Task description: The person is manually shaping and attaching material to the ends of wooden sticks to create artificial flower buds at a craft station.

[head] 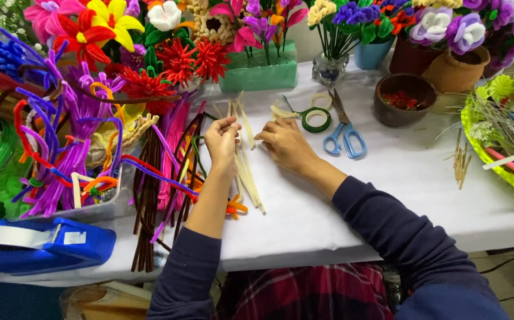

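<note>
On the white surface (399, 178), both hands work at a bundle of pale cream pipe cleaners (246, 169) that lies in a loose fan from the middle of the scene toward the near edge. The left hand (221, 142) has its fingers curled together, pinching the far end of one or two of these stems and lifting them slightly. The right hand (283, 142) rests just to the right, fingers bent down onto the far tips of the same bundle; whether it grips a stem cannot be told.

Just beyond the right hand sits a roll of green floral tape (317, 120), and right of it lie blue-handled scissors (345, 133) with blades pointing far. A dark brown bowl (404, 99) stands farther right. To the left of the hands lie long dark brown and pink pipe cleaners (162, 172), beside a clear tub of purple, red and orange ones (73, 154). A blue tape dispenser (37, 243) sits at the near left. Finished pipe-cleaner flowers (174, 53) line the far edge.
</note>
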